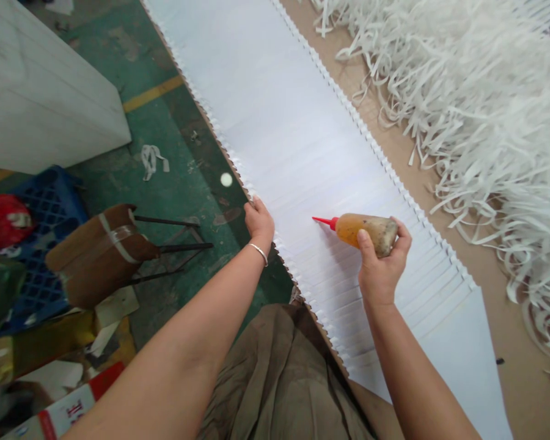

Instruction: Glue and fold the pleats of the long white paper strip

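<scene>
- Blue crate point(50, 201) at 9 o'clock, on the green floor point(119, 177). Brown-topped stool point(85, 263) just beside it, toward the centre. Neither is touched.
- Left hand point(260, 220), just off centre toward 9 o'clock, at the left edge of the white sheet point(284, 122). The fingers are curled; whether they are clamped on the edge cannot be told. For good control, this hand should steady the sheet without creasing the notched margin.
- The sheet lies on the brown table point(522, 391), running from 11 o'clock to 4 o'clock. Advice: work along the bands in order, so that the sleeve-free forearms do not drag across any wet line. Appearance: white, with small tabs along both long edges, crosswise bands toward 4 o'clock and a plain, tapered end there.
- Bottle point(357, 231), just off centre toward 3 o'clock, above the sheet, nozzle aimed at 9 o'clock. Advice: use light, even pressure and a low nozzle. Appearance: cloudy, smudged body, amber contents, slim red nozzle. Contact between tip and sheet cannot be confirmed.
- Right hand point(380, 263), near 4 o'clock: fingers clamped around the bottle's base end, thumb along its near side.
- Pile of white strips point(495, 122) at 2 o'clock: loose, tangled, apart from both hands.
</scene>
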A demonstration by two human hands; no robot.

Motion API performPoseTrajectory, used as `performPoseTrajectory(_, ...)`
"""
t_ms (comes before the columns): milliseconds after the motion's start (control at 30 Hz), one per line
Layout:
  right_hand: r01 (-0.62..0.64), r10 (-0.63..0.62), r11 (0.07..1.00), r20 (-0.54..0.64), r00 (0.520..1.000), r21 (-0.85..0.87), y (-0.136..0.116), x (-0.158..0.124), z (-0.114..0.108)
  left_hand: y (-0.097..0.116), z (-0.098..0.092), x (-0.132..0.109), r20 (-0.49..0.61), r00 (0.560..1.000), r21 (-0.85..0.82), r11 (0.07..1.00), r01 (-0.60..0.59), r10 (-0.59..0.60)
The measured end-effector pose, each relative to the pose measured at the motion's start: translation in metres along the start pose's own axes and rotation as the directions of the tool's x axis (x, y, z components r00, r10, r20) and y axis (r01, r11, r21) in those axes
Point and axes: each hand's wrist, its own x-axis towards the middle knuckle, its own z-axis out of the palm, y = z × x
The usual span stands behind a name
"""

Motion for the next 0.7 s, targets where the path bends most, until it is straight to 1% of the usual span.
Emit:
performPoseTrajectory(167,0.049,-0.044,0.997,0.091,0.995,-0.059,-0.014,-0.026,0.011,0.000,-0.001,-0.001,0.003,1.000,0.013,1.000,0.001,-0.001)
performPoseTrajectory(267,0.116,-0.104,0.990,0.137,0.985,-0.083,-0.016,-0.039,0.018,0.001,-0.001,-0.001,-0.001,1.000,0.022,1.000,0.003,-0.003)
performPoseTrajectory(367,0.198,-0.179,0.976,0.188,0.966,-0.088,-0.012,-0.048,0.022,0.001,-0.001,-0.001,-0.002,1.000,0.035,0.999,0.007,-0.007)
performPoseTrajectory(467,0.289,-0.274,0.957,0.228,0.934,-0.036,-0.009,-0.048,0.018,0.000,-0.001,-0.001,-0.004,1.000,0.029,1.000,0.006,-0.006)
performPoseTrajectory(533,0.355,-0.353,0.934,0.251,0.901,0.036,-0.009,-0.042,0.008,-0.002,-0.001,0.000,-0.006,1.000,0.024,1.000,0.005,-0.005)
performPoseTrajectory(567,0.383,-0.388,0.921,0.247,0.888,0.070,-0.011,-0.036,0.002,-0.003,-0.001,0.000,-0.005,1.000,0.025,1.000,0.006,-0.006)
performPoseTrajectory(600,0.397,-0.406,0.914,0.221,0.887,0.086,-0.014,-0.030,-0.004,-0.004,-0.001,0.000,-0.002,1.000,0.028,1.000,0.007,-0.007)
performPoseTrajectory(633,0.390,-0.398,0.917,0.170,0.902,0.077,-0.018,-0.021,-0.011,-0.004,-0.001,0.000,0.002,1.000,0.032,0.999,0.009,-0.009)
performPoseTrajectory(667,0.358,-0.362,0.932,0.089,0.928,0.055,-0.021,-0.012,-0.017,-0.004,-0.002,0.000,0.007,1.000,0.036,0.999,0.013,-0.013)
performPoseTrajectory(700,0.296,-0.296,0.954,-0.012,0.955,0.048,-0.024,-0.002,-0.022,-0.003,-0.002,0.000,0.015,1.000,0.037,0.999,0.017,-0.017)
